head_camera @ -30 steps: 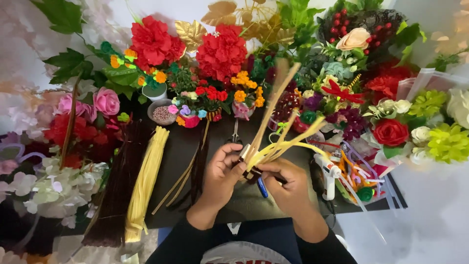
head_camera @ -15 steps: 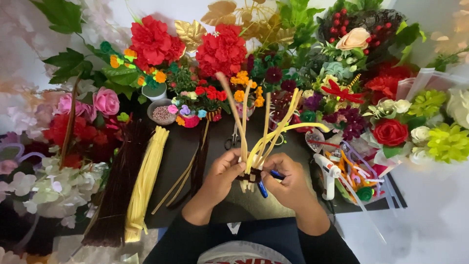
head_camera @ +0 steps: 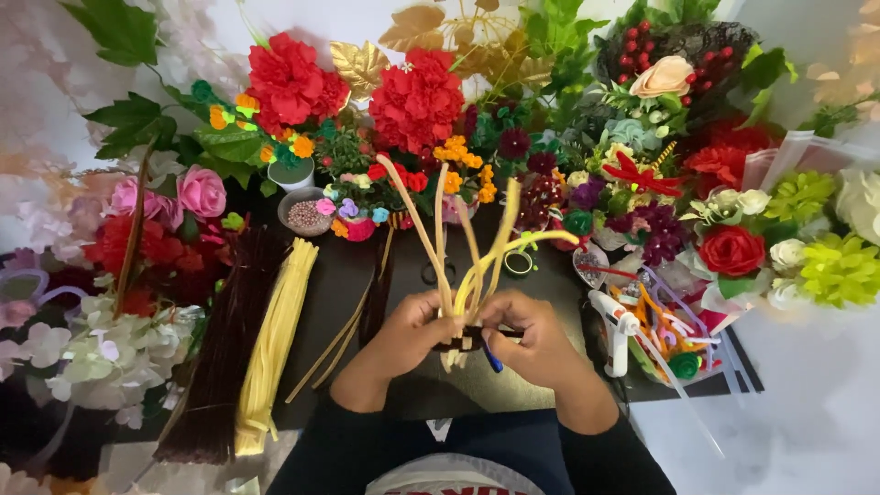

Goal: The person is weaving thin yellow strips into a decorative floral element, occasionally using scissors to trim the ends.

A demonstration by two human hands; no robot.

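Yellow and tan pipe cleaners [head_camera: 463,266] pinched at their lower ends between both hands, fanning upward and outward above the grip, tips bending toward the red paper flowers [head_camera: 417,96]. Left hand [head_camera: 408,335] closed tight on the bundle's base from the left, fingers curled, wrist angled inward. Right hand [head_camera: 536,339] clamped on the same base from the right, thumb on top. Left of the bundle, flat on the dark surface [head_camera: 348,275]: a pale yellow pipe-cleaner stack [head_camera: 275,344]. Right of it: a white glue gun [head_camera: 614,330].
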